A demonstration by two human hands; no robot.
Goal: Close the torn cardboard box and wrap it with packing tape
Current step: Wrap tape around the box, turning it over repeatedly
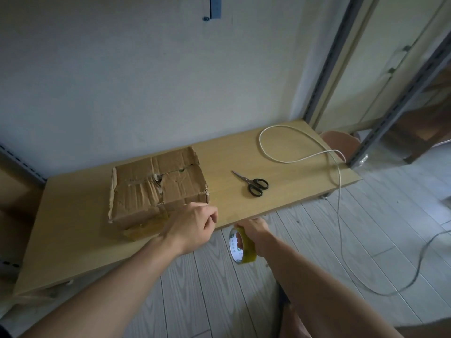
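The cardboard box (156, 189) sits flaps-down on the wooden table (280, 147), its top torn. The left hand (192, 225) covers its near right corner with fingers curled; whether they pinch anything cannot be told. The right hand (253, 234) grips the tape roll (246, 250) below the table edge, with fingers through the core. Green print inside the core is illegible. Scissors (253, 184) and a white cable (260, 140) lie to the right of the box.
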